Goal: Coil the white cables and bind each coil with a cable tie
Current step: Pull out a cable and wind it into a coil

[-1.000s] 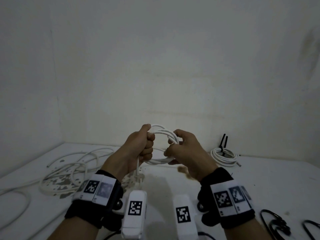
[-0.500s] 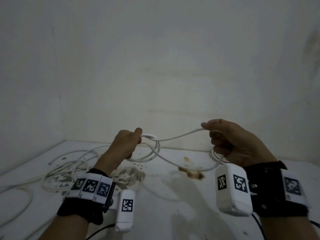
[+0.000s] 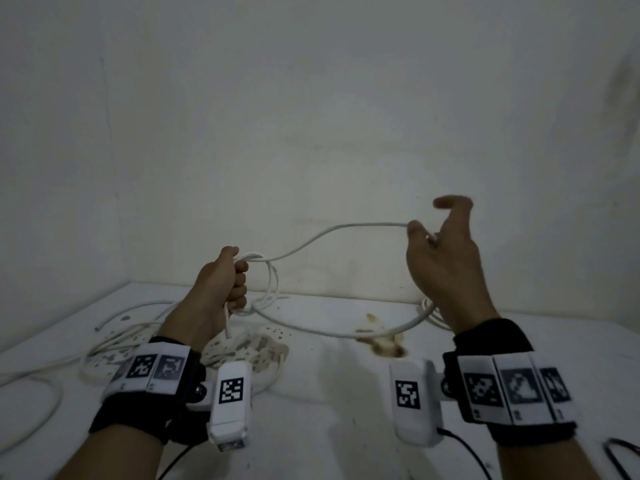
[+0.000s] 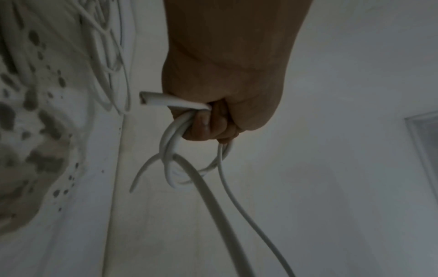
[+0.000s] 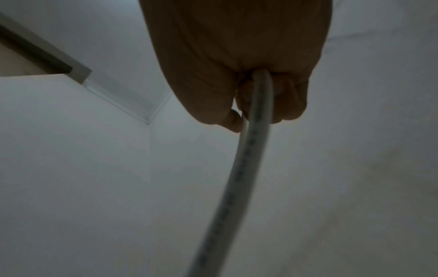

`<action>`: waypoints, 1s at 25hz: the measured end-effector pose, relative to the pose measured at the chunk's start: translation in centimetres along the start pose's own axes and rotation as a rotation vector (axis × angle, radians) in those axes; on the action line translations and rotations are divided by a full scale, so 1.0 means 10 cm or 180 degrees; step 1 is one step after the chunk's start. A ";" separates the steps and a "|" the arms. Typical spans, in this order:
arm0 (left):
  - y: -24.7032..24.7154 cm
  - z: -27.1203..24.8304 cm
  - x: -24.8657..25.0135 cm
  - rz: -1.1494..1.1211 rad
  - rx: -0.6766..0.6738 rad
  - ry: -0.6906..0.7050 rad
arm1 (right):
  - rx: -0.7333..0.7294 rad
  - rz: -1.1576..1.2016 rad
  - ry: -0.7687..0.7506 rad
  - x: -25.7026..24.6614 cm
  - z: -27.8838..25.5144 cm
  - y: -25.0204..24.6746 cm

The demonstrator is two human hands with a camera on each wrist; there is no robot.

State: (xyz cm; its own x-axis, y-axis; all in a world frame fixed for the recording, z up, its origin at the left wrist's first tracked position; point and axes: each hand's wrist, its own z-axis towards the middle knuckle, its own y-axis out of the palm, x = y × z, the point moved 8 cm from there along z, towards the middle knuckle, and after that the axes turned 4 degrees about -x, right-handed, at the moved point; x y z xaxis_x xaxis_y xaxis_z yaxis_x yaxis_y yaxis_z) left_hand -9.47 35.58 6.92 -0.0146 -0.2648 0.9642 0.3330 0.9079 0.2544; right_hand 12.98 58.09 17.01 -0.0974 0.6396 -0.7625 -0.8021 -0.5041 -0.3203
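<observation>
Gripping a small coil of white cable [image 3: 268,289] in its fist, the left hand [image 3: 221,289] hangs above the table [image 3: 329,393]. To the right, the right hand [image 3: 443,261] pinches the cable's long loop, index finger raised. More loose cables [image 3: 114,327] lie far left.

The white cable [image 3: 363,225] looks like smooth, slightly glossy plastic. The counter [image 3: 346,427] is matt white, its paint flaked and stained brown. Black cloth wristbands [image 3: 485,341] look soft.
</observation>
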 end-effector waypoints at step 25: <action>-0.29 0.04 0.33 -0.1130 -0.0326 0.0014 | -0.2827 -0.1237 0.0075 0.27 -0.22 0.46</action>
State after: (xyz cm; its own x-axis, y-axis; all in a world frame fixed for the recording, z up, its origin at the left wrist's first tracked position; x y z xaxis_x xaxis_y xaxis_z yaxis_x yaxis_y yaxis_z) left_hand -10.88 32.25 9.36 -0.1421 -0.5592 0.8167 0.4007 0.7220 0.5641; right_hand 10.33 56.21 12.20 0.1000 0.8471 -0.5219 -0.0376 -0.5209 -0.8528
